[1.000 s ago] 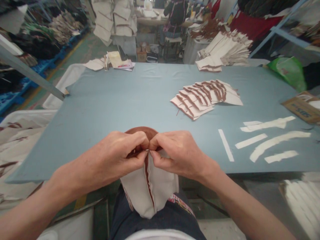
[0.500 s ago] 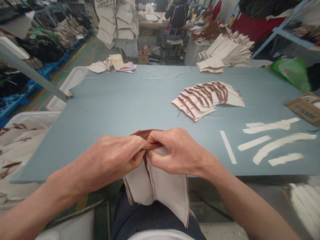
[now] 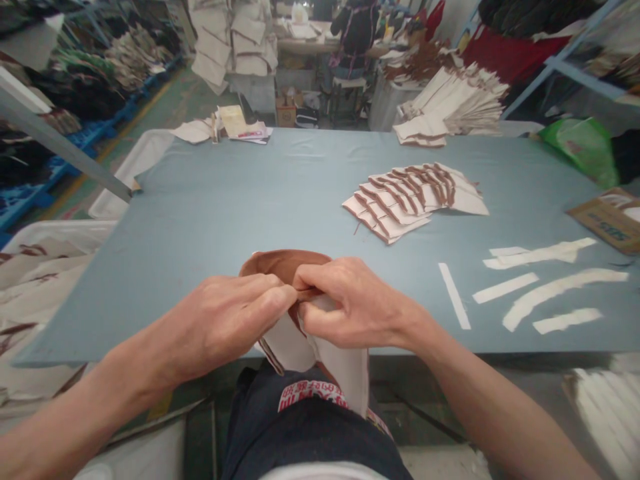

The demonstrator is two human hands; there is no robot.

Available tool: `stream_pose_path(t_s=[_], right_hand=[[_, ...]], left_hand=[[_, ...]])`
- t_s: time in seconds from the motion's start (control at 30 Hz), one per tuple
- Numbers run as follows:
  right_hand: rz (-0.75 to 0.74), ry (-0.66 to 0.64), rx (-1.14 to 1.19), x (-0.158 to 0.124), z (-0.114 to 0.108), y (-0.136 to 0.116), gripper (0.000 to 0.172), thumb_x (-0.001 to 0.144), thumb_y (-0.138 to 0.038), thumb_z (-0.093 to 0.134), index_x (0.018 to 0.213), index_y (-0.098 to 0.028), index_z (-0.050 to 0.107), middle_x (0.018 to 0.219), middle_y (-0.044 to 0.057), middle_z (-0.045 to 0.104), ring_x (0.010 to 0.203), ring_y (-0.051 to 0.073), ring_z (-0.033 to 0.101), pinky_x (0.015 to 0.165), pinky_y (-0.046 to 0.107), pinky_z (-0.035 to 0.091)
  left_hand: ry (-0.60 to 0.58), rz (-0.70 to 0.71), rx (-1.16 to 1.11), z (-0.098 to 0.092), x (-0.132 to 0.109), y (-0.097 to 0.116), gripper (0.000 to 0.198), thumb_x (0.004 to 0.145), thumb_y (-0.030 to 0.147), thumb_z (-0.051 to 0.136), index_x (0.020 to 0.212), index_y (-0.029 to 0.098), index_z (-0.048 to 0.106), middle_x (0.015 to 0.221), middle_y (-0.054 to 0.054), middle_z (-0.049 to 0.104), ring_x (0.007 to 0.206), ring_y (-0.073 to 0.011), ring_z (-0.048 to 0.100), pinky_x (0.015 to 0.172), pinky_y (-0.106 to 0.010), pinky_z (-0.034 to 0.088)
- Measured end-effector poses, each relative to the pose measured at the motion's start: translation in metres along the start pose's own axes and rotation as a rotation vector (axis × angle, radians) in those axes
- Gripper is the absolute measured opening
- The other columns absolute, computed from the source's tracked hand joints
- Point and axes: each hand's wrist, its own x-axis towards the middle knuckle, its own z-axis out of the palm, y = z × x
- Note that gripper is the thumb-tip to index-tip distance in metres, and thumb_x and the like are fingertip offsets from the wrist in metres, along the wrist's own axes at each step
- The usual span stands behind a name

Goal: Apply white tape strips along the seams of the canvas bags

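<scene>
A cream fabric piece with a brown lining (image 3: 343, 365) hangs from my hands at the table's front edge. Its brown upper part bulges open above my fingers. My left hand (image 3: 240, 310) pinches the brown edge from the left, thumb and fingers pressed together. Closed on the same piece from the right is my right hand (image 3: 345, 303), its thumb beside the cream side. The fingertips of both hands meet at the middle, hiding the gripped spot. The lower flaps hang over a dark apron with red lettering (image 3: 313, 393).
On the blue table (image 3: 225, 193) lie overlapping cream pieces with brown edges (image 3: 410, 197) and several pale strips (image 3: 505, 288). A cardboard box (image 3: 607, 217) and green bag (image 3: 583, 147) are at the right, a bin of fabric (image 3: 45, 287) at the left. A person (image 3: 355, 33) sits beyond.
The brown upper part has opened wider to the left, and the cream flaps have risen, uncovering the apron's lettering. My left fingers have flattened over the edge.
</scene>
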Motion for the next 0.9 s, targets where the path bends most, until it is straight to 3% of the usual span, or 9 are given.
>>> stream_pose_path(t_s=[0.17,0.3,0.4,0.53,0.7,0.8,0.9], right_hand=[[0.170,-0.125,0.390,-0.001,0.000,0.010,0.007,0.076,-0.026,0.053,0.071,-0.022,0.052,0.065,-0.006,0.046,0.060,0.011,0.041,0.059,0.025,0.031],[0.223,-0.213,0.692,-0.002,0.000,0.017,0.016,0.077,-0.037,0.058,0.074,-0.022,0.053,0.068,-0.006,0.045,0.061,0.012,0.038,0.056,0.025,0.032],[0.227,-0.191,0.795,-0.003,0.001,0.022,0.025,0.080,-0.044,0.060,0.073,-0.022,0.052,0.068,-0.005,0.044,0.063,0.012,0.038,0.058,0.025,0.032],[0.261,-0.171,0.798,-0.006,0.004,0.020,0.022,0.081,-0.039,0.058,0.071,-0.022,0.049,0.065,-0.007,0.041,0.060,0.011,0.035,0.056,0.025,0.029],[0.086,-0.022,0.627,-0.012,0.003,0.010,0.010,0.080,-0.023,0.056,0.071,-0.021,0.053,0.069,-0.005,0.052,0.064,0.011,0.045,0.059,0.024,0.035],[-0.018,0.099,0.392,-0.016,0.001,0.005,0.009,0.079,-0.015,0.054,0.072,-0.021,0.053,0.068,-0.006,0.052,0.062,0.010,0.045,0.061,0.024,0.035],[-0.070,0.148,0.221,-0.020,0.000,0.002,0.010,0.080,-0.014,0.053,0.072,-0.021,0.054,0.067,-0.005,0.054,0.060,0.010,0.044,0.060,0.024,0.034]], left_hand=[[0.015,0.153,0.032,0.000,0.000,-0.002,0.022,0.115,0.012,0.035,0.118,0.018,0.056,0.092,-0.004,0.073,0.079,-0.0161,0.070,0.072,-0.025,0.053],[-0.044,0.157,0.043,0.001,0.000,-0.004,0.028,0.115,0.011,0.032,0.130,0.016,0.055,0.098,-0.007,0.077,0.083,-0.0168,0.072,0.075,-0.026,0.057],[-0.025,0.160,0.036,0.001,0.003,-0.003,0.029,0.113,0.010,0.038,0.135,0.018,0.055,0.105,-0.009,0.079,0.090,-0.0181,0.075,0.079,-0.026,0.059],[0.041,0.102,-0.061,0.003,0.009,0.004,0.025,0.106,0.007,0.047,0.122,0.023,0.058,0.095,-0.005,0.078,0.079,-0.0152,0.074,0.069,-0.022,0.057],[0.100,-0.163,-0.129,-0.002,0.014,0.019,0.027,0.093,0.004,0.052,0.111,0.023,0.058,0.084,0.005,0.071,0.066,-0.0093,0.067,0.066,-0.018,0.051],[0.037,-0.230,-0.192,-0.011,0.018,0.022,0.016,0.093,0.011,0.051,0.103,0.022,0.058,0.080,0.006,0.066,0.062,-0.0093,0.062,0.062,-0.019,0.049],[-0.076,-0.224,-0.291,-0.015,0.019,0.017,0.015,0.104,0.016,0.048,0.099,0.021,0.061,0.078,0.005,0.067,0.063,-0.0097,0.062,0.062,-0.019,0.047]])
